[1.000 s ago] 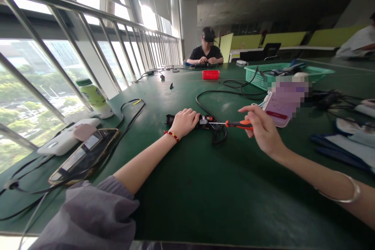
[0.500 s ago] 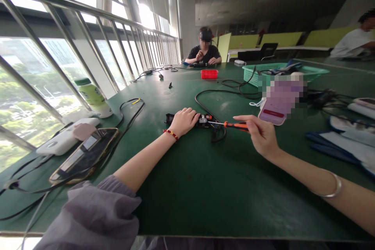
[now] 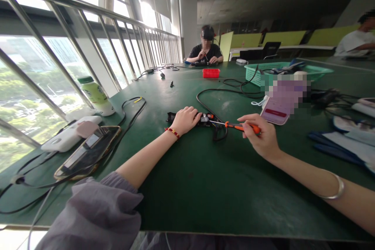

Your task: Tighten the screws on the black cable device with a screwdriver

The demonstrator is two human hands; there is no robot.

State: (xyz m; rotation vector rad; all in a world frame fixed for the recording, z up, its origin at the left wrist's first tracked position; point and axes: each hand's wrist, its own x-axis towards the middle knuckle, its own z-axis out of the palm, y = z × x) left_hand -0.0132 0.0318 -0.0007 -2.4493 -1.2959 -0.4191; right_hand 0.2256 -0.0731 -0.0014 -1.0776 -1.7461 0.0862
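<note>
In the head view, the left hand [image 3: 186, 120] lies palm down over a black device [image 3: 170, 117], its fingers close together and curled over the far side, clamped on the body so that only the two ends show. The device lies on the green table [image 3: 202, 191], in front of the person, with a silvery part and a bit of orange visible just right of the left thumb. The right hand [image 3: 261, 134] pinches the orange-and-black handle of a screwdriver [image 3: 231, 125] between thumb and fingers, the index finger stretched along toward the shaft. The shaft points left at the device's exposed end; whether its tip touches cannot be told. A black cable [image 3: 202, 103] loops beside the device, and a phone [image 3: 274, 114] stands tilted beyond the right hand.
</note>
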